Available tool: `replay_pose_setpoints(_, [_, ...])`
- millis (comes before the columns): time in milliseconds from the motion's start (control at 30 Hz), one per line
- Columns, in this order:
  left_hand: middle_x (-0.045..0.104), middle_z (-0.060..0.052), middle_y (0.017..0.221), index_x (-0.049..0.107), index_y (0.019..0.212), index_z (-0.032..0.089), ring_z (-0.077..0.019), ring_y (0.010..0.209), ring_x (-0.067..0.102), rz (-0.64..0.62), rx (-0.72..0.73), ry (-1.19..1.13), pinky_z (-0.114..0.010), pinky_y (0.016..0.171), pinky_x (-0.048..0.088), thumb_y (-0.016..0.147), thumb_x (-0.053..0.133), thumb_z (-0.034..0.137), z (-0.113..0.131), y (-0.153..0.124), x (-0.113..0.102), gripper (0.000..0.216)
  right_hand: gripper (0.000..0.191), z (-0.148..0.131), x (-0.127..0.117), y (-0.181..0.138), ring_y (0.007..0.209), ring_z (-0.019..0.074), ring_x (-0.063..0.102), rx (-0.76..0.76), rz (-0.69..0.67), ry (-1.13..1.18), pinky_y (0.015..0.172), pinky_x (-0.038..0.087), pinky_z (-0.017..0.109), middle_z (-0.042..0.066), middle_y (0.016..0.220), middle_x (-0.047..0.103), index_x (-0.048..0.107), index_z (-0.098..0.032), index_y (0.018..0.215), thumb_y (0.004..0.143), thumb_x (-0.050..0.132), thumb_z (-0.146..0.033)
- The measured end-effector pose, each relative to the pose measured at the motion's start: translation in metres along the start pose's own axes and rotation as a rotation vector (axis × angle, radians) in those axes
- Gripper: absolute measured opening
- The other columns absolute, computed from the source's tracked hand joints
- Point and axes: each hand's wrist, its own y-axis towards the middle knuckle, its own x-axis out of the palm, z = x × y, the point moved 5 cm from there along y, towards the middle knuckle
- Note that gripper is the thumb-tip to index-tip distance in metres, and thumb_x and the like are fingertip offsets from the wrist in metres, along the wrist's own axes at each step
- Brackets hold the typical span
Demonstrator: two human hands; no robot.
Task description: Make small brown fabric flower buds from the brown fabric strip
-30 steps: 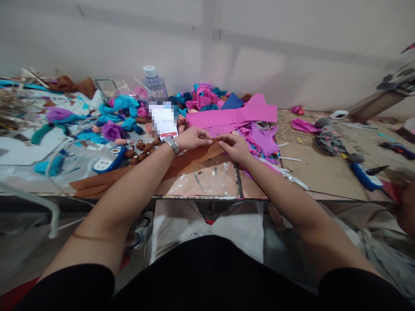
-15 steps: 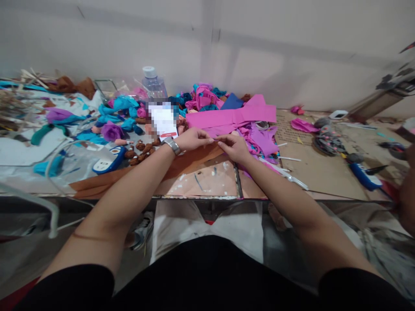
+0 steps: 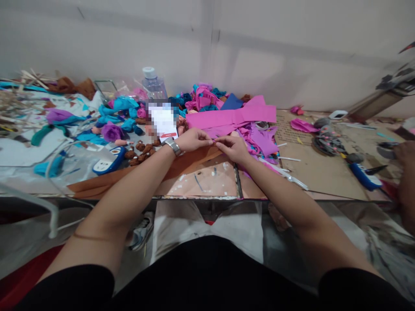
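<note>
My left hand (image 3: 195, 139), with a metal watch on its wrist, is closed in a pinch over the middle of the table. Facing it, my right hand (image 3: 234, 147) is pinched too, and the fingertips of both nearly meet. A long brown crepe paper strip (image 3: 181, 165) runs from the front left up to these fingertips, which close on its right end. The exact grip point is small and partly hidden by the fingers. Just behind my hands lies a wide pink paper strip (image 3: 231, 117). Purple paper scraps (image 3: 264, 140) lie beside my right hand.
Left of my hands are a phone (image 3: 164, 119), a clear bottle (image 3: 156, 86), brown bead-like balls (image 3: 141, 151) and a blue-white power strip (image 3: 109, 160). White-handled scissors (image 3: 292, 178) lie right. Another person's hand (image 3: 407, 153) is by a tape roll (image 3: 389, 150) at far right.
My fingertips have shifted very slightly, still pinched together. The brown strip's left end has slid a little to the left. At far right, the other person's hand has come up to the tape roll.
</note>
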Motion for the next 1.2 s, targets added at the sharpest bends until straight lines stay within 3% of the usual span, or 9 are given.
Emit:
replay_pose_setpoints(167, [0.075, -0.003, 0.076, 0.086, 0.093, 0.013, -0.0122, 0.066, 0.052, -0.024, 0.017, 0.013, -0.026, 0.064, 0.037, 0.087, 0.075, 0.059, 0.0015, -0.0001, 0.0022, 0.048, 0.026, 0.0030, 0.0001, 0.0007, 0.077, 0.0194, 0.071, 0.014, -0.008, -0.006, 0.071, 0.051, 0.030, 0.006, 0.087, 0.085, 0.088, -0.018, 0.104, 0.092, 0.075, -0.037])
replay_pose_setpoints(367, [0.067, 0.000, 0.069, 0.084, 0.090, 0.014, -0.0103, 0.062, 0.045, -0.059, 0.009, 0.014, -0.027, 0.061, 0.032, 0.091, 0.072, 0.057, -0.0018, 0.0001, 0.0054, 0.045, 0.028, 0.0023, 0.0021, 0.0005, 0.075, 0.0193, 0.070, 0.061, -0.018, 0.025, 0.070, 0.051, 0.030, 0.006, 0.086, 0.084, 0.087, -0.018, 0.099, 0.091, 0.075, -0.042])
replay_pose_setpoints(600, [0.072, -0.001, 0.073, 0.085, 0.093, 0.015, -0.0116, 0.064, 0.049, -0.052, 0.029, 0.006, -0.027, 0.062, 0.035, 0.089, 0.075, 0.062, -0.0053, 0.0021, 0.0036, 0.048, 0.030, 0.0045, 0.0043, 0.0011, 0.074, 0.0181, 0.067, 0.109, 0.004, 0.038, 0.068, 0.050, 0.029, 0.005, 0.083, 0.082, 0.086, -0.017, 0.095, 0.089, 0.074, -0.043])
replay_pose_setpoints(867, [0.070, -0.001, 0.072, 0.084, 0.091, 0.015, -0.0124, 0.065, 0.048, -0.055, 0.008, 0.010, -0.028, 0.064, 0.036, 0.087, 0.075, 0.061, -0.0027, 0.0018, 0.0023, 0.047, 0.054, 0.0071, 0.0005, 0.0022, 0.067, 0.0170, 0.058, 0.124, 0.024, 0.025, 0.061, 0.043, 0.029, 0.003, 0.071, 0.072, 0.079, -0.018, 0.076, 0.098, 0.060, -0.064])
replay_pose_setpoints(1200, [0.061, 0.001, 0.065, 0.084, 0.090, 0.014, -0.0121, 0.060, 0.040, -0.064, -0.015, 0.050, -0.029, 0.060, 0.028, 0.086, 0.071, 0.067, -0.0027, 0.0009, 0.0005, 0.054, 0.047, 0.0099, 0.0040, 0.0019, 0.066, 0.0158, 0.061, 0.118, -0.020, 0.034, 0.065, 0.047, 0.029, 0.003, 0.073, 0.076, 0.082, -0.017, 0.083, 0.089, 0.073, -0.062])
